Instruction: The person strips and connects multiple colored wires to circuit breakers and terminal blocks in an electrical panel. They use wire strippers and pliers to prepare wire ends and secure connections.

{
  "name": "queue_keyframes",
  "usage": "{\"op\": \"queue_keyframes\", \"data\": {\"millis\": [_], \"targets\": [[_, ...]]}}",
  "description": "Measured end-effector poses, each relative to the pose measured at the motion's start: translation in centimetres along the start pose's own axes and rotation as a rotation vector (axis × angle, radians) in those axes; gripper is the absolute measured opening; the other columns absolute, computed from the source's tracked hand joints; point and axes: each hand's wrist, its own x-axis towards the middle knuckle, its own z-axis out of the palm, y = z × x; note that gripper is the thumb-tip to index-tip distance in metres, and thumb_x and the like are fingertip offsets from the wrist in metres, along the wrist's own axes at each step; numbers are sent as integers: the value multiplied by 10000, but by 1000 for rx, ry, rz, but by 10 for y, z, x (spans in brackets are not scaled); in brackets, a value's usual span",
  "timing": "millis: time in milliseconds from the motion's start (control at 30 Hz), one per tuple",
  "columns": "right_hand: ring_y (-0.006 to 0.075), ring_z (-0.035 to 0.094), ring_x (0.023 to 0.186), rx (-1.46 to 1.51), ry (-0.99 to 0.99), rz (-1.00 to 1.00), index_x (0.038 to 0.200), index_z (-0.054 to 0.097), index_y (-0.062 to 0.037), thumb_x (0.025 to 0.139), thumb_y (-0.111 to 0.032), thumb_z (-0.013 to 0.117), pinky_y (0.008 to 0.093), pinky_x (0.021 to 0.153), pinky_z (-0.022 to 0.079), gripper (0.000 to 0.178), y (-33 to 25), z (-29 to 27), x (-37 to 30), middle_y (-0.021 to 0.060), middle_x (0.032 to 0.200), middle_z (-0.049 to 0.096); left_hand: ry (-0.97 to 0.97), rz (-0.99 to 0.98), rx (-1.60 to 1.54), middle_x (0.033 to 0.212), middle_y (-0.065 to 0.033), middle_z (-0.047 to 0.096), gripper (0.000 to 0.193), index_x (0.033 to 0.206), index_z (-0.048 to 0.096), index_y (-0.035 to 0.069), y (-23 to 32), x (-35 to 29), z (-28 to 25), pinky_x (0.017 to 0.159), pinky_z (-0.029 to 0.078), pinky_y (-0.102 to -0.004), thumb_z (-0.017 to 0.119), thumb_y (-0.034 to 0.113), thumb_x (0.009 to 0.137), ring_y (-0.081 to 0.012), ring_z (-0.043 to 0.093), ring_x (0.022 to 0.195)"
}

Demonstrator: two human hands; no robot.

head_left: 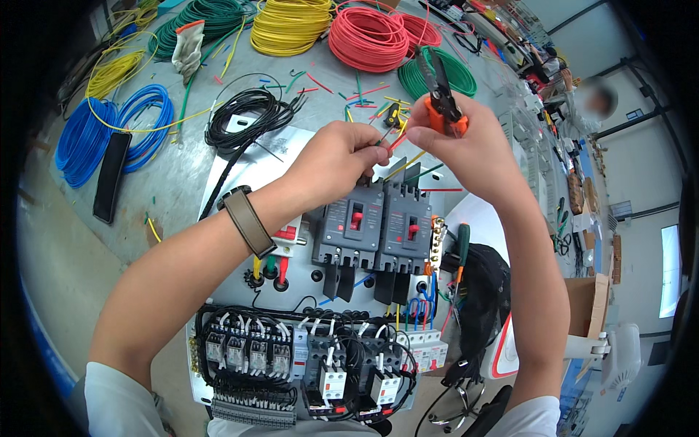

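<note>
My left hand (338, 160), a watch on its wrist, pinches a short wire (383, 135) between thumb and forefinger above the breakers. Close beside it, my right hand (470, 142) is closed around orange-handled wire strippers (440, 98), their dark jaws pointing up and away. A red wire (397, 141) runs between the fingertips of both hands; which hand grips it is hard to tell. Below them, two dark grey circuit breakers (352, 222) with red toggles stand side by side on a white mounting plate (284, 295). Yellow, green and red wires rise from the breakers' far side.
Behind lie coils of yellow wire (291, 25), red wire (368, 38) and green wire (459, 76). A black cable bundle (251, 120), blue coils (84, 142) and a phone (112, 177) lie leftward. Relays (258, 355) sit nearest me. A screwdriver (463, 244) rests at right.
</note>
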Motion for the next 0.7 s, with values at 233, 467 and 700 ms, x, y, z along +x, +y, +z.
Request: {"op": "queue_keyframes", "data": {"millis": [233, 467, 700], "targets": [[174, 706, 839, -67, 113, -193, 1083, 693, 19, 898, -68, 767, 325, 795, 560, 217, 8, 25, -3, 106, 929, 743, 33, 3, -64, 924, -8, 738, 227, 1069, 758, 0, -4, -1, 2, 709, 500, -250, 660, 204, 1060, -73, 661, 786], [148, 702, 809, -31, 194, -264, 999, 676, 25, 894, -41, 769, 315, 758, 562, 154, 16, 34, -1, 83, 856, 706, 49, -24, -65, 900, 3, 738, 255, 1180, 775, 29, 5, -7, 4, 689, 478, -244, 636, 218, 1080, -55, 662, 799], [110, 690, 778, 72, 162, -235, 980, 684, 2, 891, 2, 775, 289, 729, 560, 127, 14, 34, -3, 37, 827, 698, 44, 18, -80, 968, -28, 747, 273, 1222, 756, 2, 4, -7, 10, 768, 507, -263, 606, 190, 1092, -83, 650, 827]]}}
